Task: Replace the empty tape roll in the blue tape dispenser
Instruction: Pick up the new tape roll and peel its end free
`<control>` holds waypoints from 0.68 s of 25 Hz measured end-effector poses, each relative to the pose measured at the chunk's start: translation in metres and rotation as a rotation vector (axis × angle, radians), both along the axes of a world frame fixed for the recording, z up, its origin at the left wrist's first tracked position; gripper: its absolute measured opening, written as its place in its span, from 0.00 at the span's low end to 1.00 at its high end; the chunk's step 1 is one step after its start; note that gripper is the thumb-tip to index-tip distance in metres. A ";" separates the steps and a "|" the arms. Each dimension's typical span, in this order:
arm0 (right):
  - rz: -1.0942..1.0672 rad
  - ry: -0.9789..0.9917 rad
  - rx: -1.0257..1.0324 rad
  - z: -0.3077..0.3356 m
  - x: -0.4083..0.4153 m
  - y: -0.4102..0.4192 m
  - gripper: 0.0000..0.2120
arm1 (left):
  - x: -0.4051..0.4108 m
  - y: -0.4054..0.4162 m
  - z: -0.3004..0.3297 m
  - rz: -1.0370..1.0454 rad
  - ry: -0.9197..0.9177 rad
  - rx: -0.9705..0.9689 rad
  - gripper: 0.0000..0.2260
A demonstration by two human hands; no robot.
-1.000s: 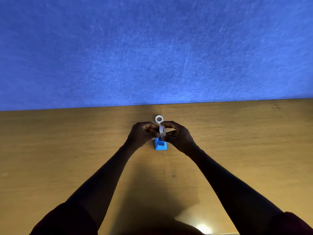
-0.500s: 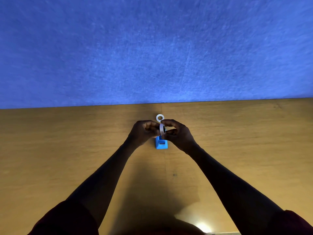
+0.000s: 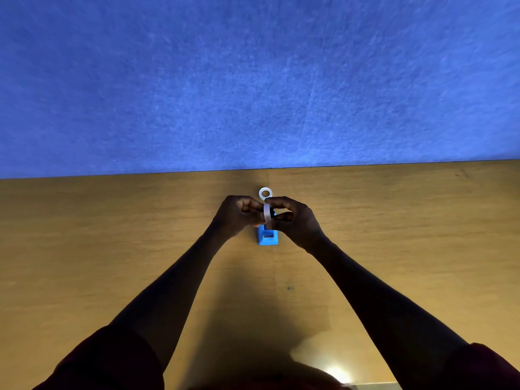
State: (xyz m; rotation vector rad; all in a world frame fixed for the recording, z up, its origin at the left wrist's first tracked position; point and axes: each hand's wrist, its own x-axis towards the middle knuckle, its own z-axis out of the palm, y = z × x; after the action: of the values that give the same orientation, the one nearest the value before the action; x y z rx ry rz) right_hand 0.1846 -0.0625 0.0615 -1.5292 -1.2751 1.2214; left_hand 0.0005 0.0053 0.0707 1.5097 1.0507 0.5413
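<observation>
- One wooden table [image 3: 112, 249] fills the lower part of the view, and one blue felt wall panel [image 3: 253, 80] stands behind its far edge.
- Two bare forearms reach in from the near edge, each ending in a dark sleeve [image 3: 107, 361].
- The left hand [image 3: 237, 213] is near the table's middle, its fingers curled in toward the tape ring from the left; the grip looks like a pinch on the ring's left face.
- Two white rings are in view. One tape ring [image 3: 266, 213] stands on edge between the two hands, above the dispenser, with a small black part just to its right.
- The second white ring [image 3: 264, 193] lies flat on the table just beyond the hands.
- One blue tape dispenser [image 3: 268, 237] sits on the table directly below the held ring, its near end showing between the wrists.
- The right hand [image 3: 295, 220] has fingers curled over the held ring from the right, grasping it.
</observation>
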 end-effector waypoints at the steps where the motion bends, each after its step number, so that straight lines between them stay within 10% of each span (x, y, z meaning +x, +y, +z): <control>1: 0.000 0.001 0.006 0.000 0.000 0.001 0.26 | 0.000 0.000 0.000 0.005 -0.007 -0.002 0.08; 17: 0.001 0.021 0.009 0.002 0.002 0.002 0.24 | -0.004 -0.001 0.003 -0.008 -0.033 -0.042 0.12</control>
State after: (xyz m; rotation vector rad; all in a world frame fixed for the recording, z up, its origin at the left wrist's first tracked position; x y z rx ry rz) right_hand 0.1863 -0.0601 0.0639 -1.5059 -1.2664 1.2274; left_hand -0.0036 0.0047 0.0740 1.4626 1.0241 0.5339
